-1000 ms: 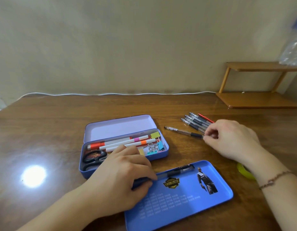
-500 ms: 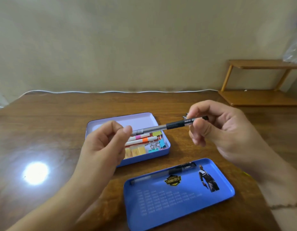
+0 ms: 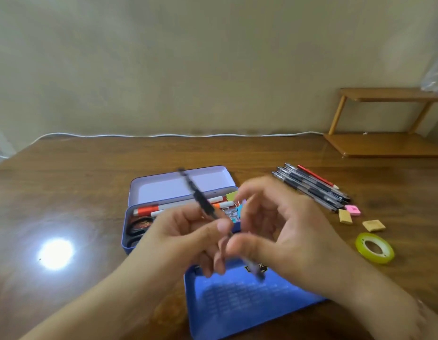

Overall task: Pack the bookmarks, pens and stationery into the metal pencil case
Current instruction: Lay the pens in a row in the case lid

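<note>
A dark pen slants up to the left over the open purple metal pencil case. My left hand pinches its middle between thumb and fingers. My right hand is curled close beside it, thumb on the pen's lower part; motion blur hides the exact grip. In the case lie markers, scissors and coloured clips. A bundle of pens lies on the table to the right. The blue tray lies in front, partly under my hands.
Right of the pens lie a pink eraser, two tan erasers and a yellow-green tape roll. A small wooden shelf stands at the back right. A white cable runs along the wall.
My right hand picked a pen off the table and lifted it; my left hand joined it. The pen has swung from level to steeply slanted, and both hands have come closer together.
</note>
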A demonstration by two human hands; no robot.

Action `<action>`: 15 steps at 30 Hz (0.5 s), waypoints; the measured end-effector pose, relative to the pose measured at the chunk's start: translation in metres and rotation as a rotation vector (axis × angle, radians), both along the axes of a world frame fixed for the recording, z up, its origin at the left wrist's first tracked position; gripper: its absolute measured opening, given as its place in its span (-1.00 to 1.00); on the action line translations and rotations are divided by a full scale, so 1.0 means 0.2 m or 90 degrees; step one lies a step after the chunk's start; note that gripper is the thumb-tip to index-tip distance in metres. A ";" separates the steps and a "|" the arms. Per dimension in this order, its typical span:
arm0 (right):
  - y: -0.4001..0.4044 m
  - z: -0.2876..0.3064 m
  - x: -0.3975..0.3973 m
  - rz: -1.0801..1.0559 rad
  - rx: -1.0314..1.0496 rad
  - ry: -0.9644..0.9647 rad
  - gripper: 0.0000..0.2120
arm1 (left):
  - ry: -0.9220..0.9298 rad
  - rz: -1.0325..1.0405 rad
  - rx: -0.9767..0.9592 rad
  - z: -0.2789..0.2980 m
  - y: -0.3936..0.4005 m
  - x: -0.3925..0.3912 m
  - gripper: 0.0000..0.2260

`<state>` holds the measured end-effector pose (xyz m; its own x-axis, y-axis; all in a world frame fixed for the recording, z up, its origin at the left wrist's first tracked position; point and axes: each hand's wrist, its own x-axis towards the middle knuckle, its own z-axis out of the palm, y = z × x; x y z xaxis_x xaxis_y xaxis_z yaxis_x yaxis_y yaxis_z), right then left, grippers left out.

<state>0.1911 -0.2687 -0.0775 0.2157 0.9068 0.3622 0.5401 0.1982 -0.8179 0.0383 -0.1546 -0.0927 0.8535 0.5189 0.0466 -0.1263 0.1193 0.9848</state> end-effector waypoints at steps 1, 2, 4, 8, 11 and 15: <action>0.00 0.00 -0.01 -0.007 -0.012 -0.093 -0.63 | -0.006 0.049 -0.004 0.00 0.00 0.01 -0.88; 0.00 -0.01 -0.02 -0.010 -0.013 -0.156 -0.70 | -0.010 0.074 0.008 0.00 0.00 0.01 -0.88; 0.00 -0.01 -0.01 -0.021 0.000 -0.208 -0.81 | 0.002 0.093 0.055 -0.01 0.00 0.00 -0.83; -0.02 0.04 0.11 -0.114 -0.086 -0.284 -0.82 | 0.012 0.039 0.097 0.01 0.09 -0.04 -0.57; -0.04 0.08 0.22 -0.110 -0.223 -0.369 -0.85 | -0.041 0.035 0.138 0.01 0.16 -0.05 -0.67; -0.03 0.07 0.23 -0.074 -0.330 -0.402 -0.81 | 0.065 0.153 0.552 -0.04 0.15 -0.05 -0.84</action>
<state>0.2374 -0.2753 -0.0636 0.2147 0.9766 -0.0116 0.9226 -0.2066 -0.3258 0.0276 -0.1251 -0.1012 0.7483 0.5014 0.4344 0.0410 -0.6885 0.7241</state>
